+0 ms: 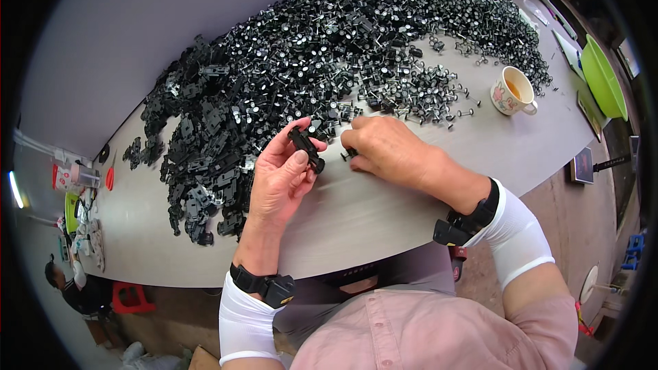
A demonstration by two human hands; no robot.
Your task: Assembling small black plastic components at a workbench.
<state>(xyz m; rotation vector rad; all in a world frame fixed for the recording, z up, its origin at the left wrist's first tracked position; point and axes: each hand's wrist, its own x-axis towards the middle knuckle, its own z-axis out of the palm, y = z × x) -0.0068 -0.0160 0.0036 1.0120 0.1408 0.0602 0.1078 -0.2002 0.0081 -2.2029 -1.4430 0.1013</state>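
Observation:
My left hand grips a small black toy car chassis between thumb and fingers, tilted above the table. Just to its right, my right hand is closed with its fingertips low over the tabletop. A small dark wheel-and-axle piece shows at those fingertips, partly hidden by them. Beyond both hands spreads a big heap of black and silver wheel-and-axle pieces. To the left of my left hand lies a pile of black chassis parts.
A white patterned cup holding an orange-brown drink stands on the grey table at the right. Past it is a green basin. A red stool and another person are at the lower left.

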